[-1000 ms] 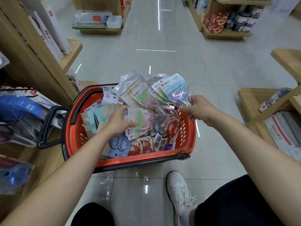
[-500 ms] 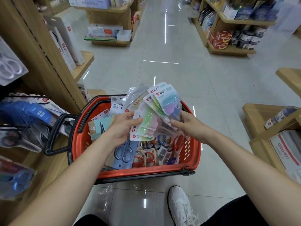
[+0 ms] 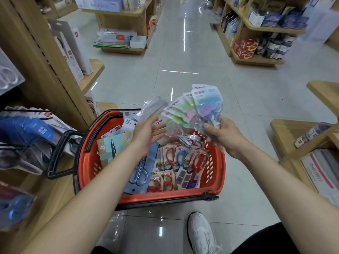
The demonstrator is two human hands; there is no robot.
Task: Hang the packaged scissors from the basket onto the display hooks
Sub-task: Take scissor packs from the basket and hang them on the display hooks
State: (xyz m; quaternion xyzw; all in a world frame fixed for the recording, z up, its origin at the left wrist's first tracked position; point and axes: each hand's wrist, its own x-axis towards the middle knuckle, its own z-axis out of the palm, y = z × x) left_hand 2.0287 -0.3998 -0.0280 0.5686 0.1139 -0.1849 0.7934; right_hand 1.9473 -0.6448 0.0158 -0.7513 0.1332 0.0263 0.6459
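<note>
Red basket (image 3: pixel 89 162) on the floor is noted loaded with packaged scissors (image 3: pixel 180 157); above its far right corner, a fan of pastel packs (image 3: pixel 194 110) is clamped in the right hand (image 3: pixel 226 137) grip, left hand (image 3: pixel 146 134) grip spread apart beside it.

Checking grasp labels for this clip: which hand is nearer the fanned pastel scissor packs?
Right. The right hand grips the fanned pastel scissor packs at their lower end; the left hand is open just to their left, above the red basket.
</note>
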